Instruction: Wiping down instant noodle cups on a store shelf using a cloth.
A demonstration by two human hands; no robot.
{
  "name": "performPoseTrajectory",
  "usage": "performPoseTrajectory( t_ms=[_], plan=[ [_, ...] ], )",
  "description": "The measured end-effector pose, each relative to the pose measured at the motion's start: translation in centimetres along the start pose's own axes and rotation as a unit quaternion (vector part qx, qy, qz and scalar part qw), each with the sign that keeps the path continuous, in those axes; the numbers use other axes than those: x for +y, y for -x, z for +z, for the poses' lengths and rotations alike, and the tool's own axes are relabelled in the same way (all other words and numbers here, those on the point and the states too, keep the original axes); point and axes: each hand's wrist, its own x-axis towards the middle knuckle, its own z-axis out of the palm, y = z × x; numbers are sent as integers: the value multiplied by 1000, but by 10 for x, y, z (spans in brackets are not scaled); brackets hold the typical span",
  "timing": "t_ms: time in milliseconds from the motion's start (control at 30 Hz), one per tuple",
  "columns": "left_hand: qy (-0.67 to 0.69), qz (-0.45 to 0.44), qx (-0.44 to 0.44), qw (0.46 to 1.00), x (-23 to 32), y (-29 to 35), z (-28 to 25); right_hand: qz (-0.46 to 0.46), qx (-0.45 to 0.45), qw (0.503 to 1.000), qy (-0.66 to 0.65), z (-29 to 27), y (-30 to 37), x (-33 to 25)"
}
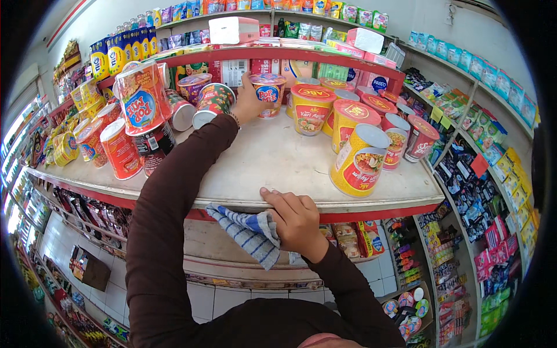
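My left hand (pixel 249 103) reaches to the back of the white shelf (pixel 261 165), fingers closed on the side of a purple-lidded orange noodle cup (pixel 269 101). Beside my wrist a green-and-red cup (pixel 214 103) lies tipped over. At the shelf's front edge my right hand (pixel 299 223) grips a blue-and-grey checked cloth (pixel 249 232), which hangs over the edge; its fingertips rest on the shelf top. To the right stand several yellow-and-red noodle cups (pixel 360 162), one of them upside down near the front edge.
Left of my arm, red cups (pixel 144 101) are stacked unevenly, one atop another. A red rail (pixel 290 53) runs behind the shelf, with white tissue packs (pixel 234 30) above. Packed shelves (pixel 487 133) line the right. A box of cups (pixel 409 310) and a brown carton (pixel 90 268) stand low down.
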Motion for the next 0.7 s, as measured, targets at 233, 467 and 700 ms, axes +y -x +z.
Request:
performPoseTrajectory(
  t_ms=[233,467,700],
  plan=[
    [60,49,30,997,-9,-2,11,5,-5,1000,2,4,1,-1],
    [61,67,31,995,-13,-5,17,11,-13,1000,0,3,1,-1],
    [65,77,20,995,-21,-8,21,16,-7,1000,-1,4,1,-2]
  ],
)
